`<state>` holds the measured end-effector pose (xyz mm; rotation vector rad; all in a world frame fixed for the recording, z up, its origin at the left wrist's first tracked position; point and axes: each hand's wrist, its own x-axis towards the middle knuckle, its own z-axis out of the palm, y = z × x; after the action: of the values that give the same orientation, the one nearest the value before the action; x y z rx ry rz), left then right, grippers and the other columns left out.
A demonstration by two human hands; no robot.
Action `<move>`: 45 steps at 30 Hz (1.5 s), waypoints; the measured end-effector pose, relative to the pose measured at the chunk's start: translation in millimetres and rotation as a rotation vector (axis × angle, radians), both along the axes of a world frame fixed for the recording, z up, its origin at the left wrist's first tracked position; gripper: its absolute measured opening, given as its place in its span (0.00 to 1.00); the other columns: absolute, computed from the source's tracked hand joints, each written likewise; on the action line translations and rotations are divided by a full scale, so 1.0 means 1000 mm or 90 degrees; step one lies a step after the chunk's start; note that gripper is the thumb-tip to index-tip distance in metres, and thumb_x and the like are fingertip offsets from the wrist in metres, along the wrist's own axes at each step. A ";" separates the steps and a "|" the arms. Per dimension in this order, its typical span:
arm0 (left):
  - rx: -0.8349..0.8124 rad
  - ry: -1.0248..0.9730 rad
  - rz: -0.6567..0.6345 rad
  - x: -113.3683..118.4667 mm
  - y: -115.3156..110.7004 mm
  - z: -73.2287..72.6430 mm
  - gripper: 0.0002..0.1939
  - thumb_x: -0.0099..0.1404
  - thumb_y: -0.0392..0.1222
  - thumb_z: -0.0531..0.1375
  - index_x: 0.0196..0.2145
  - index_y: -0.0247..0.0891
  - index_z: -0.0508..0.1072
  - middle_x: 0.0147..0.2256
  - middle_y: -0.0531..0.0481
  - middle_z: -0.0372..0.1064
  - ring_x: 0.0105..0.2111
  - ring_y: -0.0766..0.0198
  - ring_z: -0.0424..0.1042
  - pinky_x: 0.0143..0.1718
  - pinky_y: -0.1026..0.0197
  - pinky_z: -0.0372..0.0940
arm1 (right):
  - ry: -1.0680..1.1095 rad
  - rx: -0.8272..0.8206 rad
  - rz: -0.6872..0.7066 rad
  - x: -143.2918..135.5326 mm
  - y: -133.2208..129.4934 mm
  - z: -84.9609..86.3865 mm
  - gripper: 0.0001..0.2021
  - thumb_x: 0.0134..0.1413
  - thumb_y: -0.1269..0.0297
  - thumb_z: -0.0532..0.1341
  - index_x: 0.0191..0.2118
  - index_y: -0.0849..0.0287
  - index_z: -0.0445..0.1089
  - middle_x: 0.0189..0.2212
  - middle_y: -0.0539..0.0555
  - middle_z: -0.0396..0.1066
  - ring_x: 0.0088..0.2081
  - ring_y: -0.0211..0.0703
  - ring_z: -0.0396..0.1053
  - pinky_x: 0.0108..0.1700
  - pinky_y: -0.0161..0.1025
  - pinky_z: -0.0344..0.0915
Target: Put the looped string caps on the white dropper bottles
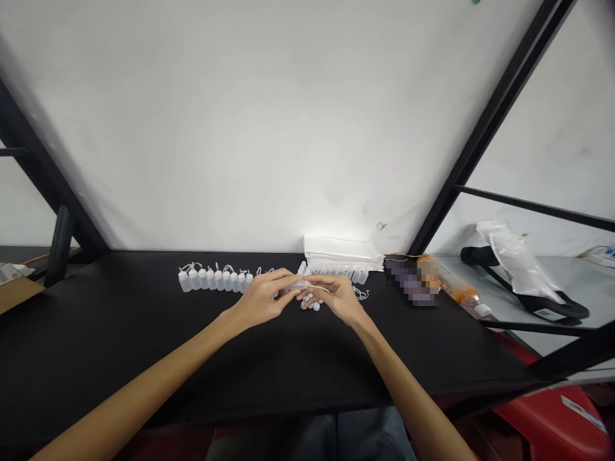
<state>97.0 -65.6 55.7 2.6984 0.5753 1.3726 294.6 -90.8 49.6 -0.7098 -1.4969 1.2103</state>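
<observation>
Between both hands, over the middle of the black table, lies a small translucent plastic bottle [295, 285], tilted on its side. My left hand [266, 296] is closed around its body. At the bottle's right end, the fingers of my right hand [339, 296] pinch the cap or neck part, from which a thin white tube [319, 289] sticks out; the fingers partly hide it. Just below the fingers, several loose white caps [316, 306] lie on the table. To the left stands a row of small white-capped bottles [214, 280], most with thin tubes.
Behind my right hand are a stack of white sheets or bags [342, 251] and more small bottles [360, 276]. Loose white tubes [361, 294] lie nearby. A drink bottle [454, 287] rests on its side at the right. Black frame posts [485, 128] flank the black table [120, 346].
</observation>
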 end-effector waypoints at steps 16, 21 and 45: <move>-0.245 -0.098 -0.097 0.005 -0.004 -0.014 0.12 0.68 0.39 0.58 0.47 0.36 0.78 0.31 0.49 0.71 0.21 0.74 0.69 0.22 0.69 0.69 | 0.010 -0.007 -0.001 0.007 0.003 -0.010 0.12 0.46 0.62 0.71 0.40 0.57 0.80 0.36 0.57 0.79 0.30 0.43 0.77 0.34 0.41 0.78; -0.166 -0.092 -0.093 0.004 -0.005 -0.011 0.12 0.68 0.36 0.59 0.48 0.37 0.77 0.34 0.48 0.71 0.22 0.73 0.69 0.25 0.66 0.69 | 0.025 -0.024 -0.002 0.007 0.001 -0.008 0.12 0.45 0.62 0.71 0.38 0.57 0.81 0.37 0.56 0.79 0.31 0.44 0.78 0.37 0.44 0.79; -0.292 -0.051 -0.055 0.002 -0.004 -0.017 0.13 0.69 0.40 0.57 0.46 0.33 0.77 0.31 0.48 0.72 0.19 0.73 0.67 0.20 0.69 0.67 | -0.054 -0.029 0.037 0.009 -0.002 -0.002 0.14 0.52 0.59 0.67 0.42 0.62 0.78 0.31 0.57 0.79 0.36 0.49 0.79 0.35 0.43 0.78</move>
<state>99.2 -69.5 38.8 2.2656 0.6634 1.1516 303.2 -93.2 47.8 -0.7608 -1.5728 1.2752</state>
